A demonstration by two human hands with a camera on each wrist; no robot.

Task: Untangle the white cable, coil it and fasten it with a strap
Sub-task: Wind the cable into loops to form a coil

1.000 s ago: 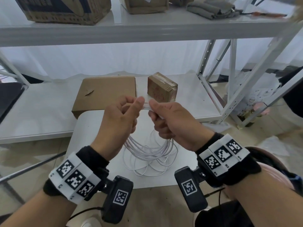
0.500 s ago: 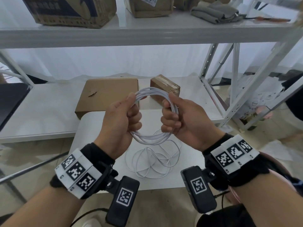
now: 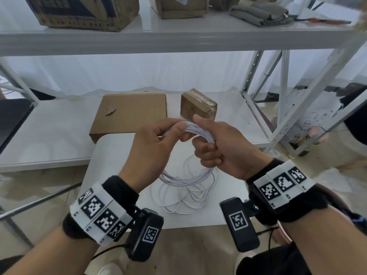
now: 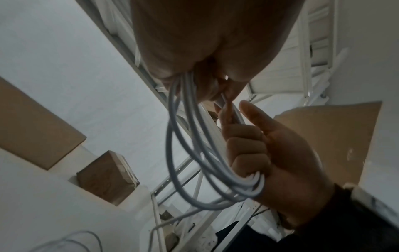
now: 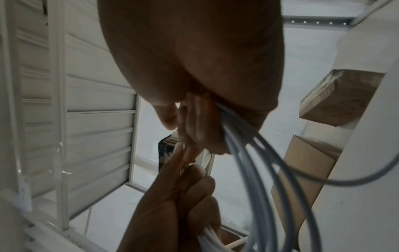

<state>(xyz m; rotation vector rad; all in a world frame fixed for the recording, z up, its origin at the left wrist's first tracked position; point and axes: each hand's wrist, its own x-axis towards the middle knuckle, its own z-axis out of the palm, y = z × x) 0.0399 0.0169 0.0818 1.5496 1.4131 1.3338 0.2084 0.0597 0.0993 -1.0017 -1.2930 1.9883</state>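
Note:
A white cable (image 3: 198, 132) is gathered into a coil of several loops, held up over a small white table (image 3: 111, 155). My left hand (image 3: 156, 143) pinches the top of the coil from the left. The fingers of my right hand (image 3: 218, 147) are curled round the same bundle from the right, thumb on top. The coil's lower arc (image 3: 184, 180) hangs below both hands. More loose loops (image 3: 178, 201) of the cable lie on the table under it. In the left wrist view the white cable (image 4: 194, 153) runs from my left hand into my right hand (image 4: 270, 153). No strap is in sight.
A flat cardboard box (image 3: 131, 114) and a small taped box (image 3: 198, 105) sit on the low white shelf (image 3: 49, 135) behind the table. An upper shelf (image 3: 178, 38) carries cardboard boxes and grey cloth. White rack uprights (image 3: 284, 92) stand at the right.
The coil, held upright as an open ring half a second ago, is turned flatter now. My hands have drawn closer together on its top, and its lower arc hangs below them.

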